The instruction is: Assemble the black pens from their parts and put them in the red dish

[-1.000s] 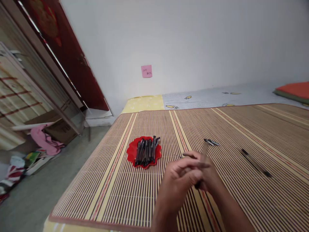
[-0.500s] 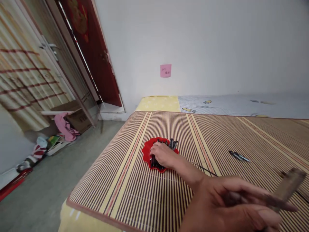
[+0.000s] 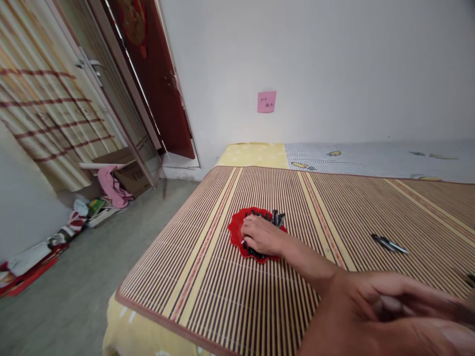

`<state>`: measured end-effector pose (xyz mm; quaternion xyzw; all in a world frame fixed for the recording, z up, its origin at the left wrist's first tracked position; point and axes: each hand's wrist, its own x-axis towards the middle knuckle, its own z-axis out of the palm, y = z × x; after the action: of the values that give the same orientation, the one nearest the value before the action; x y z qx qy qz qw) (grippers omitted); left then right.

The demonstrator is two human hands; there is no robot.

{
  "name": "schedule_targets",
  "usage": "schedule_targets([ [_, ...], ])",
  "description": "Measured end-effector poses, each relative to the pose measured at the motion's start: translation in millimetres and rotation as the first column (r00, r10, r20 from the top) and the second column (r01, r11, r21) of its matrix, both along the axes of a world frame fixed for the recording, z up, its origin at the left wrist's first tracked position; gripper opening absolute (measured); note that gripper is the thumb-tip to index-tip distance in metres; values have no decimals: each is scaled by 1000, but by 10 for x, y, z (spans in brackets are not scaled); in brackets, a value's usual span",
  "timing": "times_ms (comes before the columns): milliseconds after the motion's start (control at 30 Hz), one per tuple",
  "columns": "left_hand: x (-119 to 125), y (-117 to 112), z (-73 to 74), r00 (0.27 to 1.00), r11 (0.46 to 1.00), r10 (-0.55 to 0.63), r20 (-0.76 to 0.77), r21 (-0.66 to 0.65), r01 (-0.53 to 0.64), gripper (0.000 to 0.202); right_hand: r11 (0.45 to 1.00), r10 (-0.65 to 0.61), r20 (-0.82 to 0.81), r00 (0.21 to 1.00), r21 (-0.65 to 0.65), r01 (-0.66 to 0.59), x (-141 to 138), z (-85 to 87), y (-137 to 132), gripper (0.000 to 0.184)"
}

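Observation:
A red scalloped dish (image 3: 237,228) sits on the striped bed mat and holds several black, pen-like things (image 3: 277,217). My right hand (image 3: 261,235) reaches leftward into the dish, its fingers curled down over the contents. A small white tip shows by its thumb; most of what it grips is hidden. Large in the foreground, my left hand (image 3: 393,311) points right and partly covers the right forearm. Its fingers curl round something brownish at the right edge, blurred and cut off. Beyond it lies a black and silver pen (image 3: 389,244) on the mat.
The bamboo mat (image 3: 178,237) covers a bed with yellow and blue-patterned sheets (image 3: 256,154) along the wall. A pink note (image 3: 266,102) is stuck on the wall. On the left floor are a cardboard box (image 3: 131,177), pink cloth (image 3: 113,187) and several other items.
The whole view has shifted, so the dish and bed sit further right. My right hand stays in the dish. The left hand's fingertips and the brown thing have slid mostly out of frame.

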<state>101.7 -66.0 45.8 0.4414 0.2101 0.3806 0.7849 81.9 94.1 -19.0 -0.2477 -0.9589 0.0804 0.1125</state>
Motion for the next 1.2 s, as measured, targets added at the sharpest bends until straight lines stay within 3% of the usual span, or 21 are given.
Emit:
schedule_targets([
  [100,-46,-21,81,995,995,93,23,-39,-92,68,999,-53,86,995,5,53,-24,65,-34,13],
  [167,-65,-33,105,996,995,89,31,-40,-88,62,997,-74,117,990,4,74,-43,107,-61,12],
  [467,-62,1,51,987,991,130,96,-39,-127,51,969,-218,166,962,-84,234,-187,94,-185,4],
  [600,-85,23,53,976,986,164,146,-32,-161,44,948,-260,88,962,-169,271,-185,103,-209,9],
  [700,-127,66,29,976,984,172,135,19,-176,36,911,-321,-169,932,-325,255,77,137,-222,9],
  [733,-147,90,7,978,982,177,110,46,-183,33,867,-386,-337,859,-451,212,234,144,-239,9],
  [800,-184,156,-67,974,970,218,58,97,-223,29,741,-577,-584,571,-668,65,633,147,-320,16],
  [867,-205,240,-169,959,951,283,26,121,-284,27,644,-731,-626,272,-765,-29,1079,145,-487,29],
  [933,-200,324,-278,953,946,302,3,125,-300,27,614,-788,-616,-4,-785,-83,1474,153,-722,31],
  [1000,-175,386,-366,964,955,264,-41,150,-255,28,635,-766,-607,-213,-766,-102,1750,180,-964,27],
  [1067,-142,413,-419,966,960,241,-91,166,-224,28,664,-727,-609,-318,-741,-99,1894,223,-1154,25],
  [1200,-78,398,-446,955,957,228,-189,224,-184,26,688,-704,-624,-339,-718,-107,1917,310,-1317,22],
])
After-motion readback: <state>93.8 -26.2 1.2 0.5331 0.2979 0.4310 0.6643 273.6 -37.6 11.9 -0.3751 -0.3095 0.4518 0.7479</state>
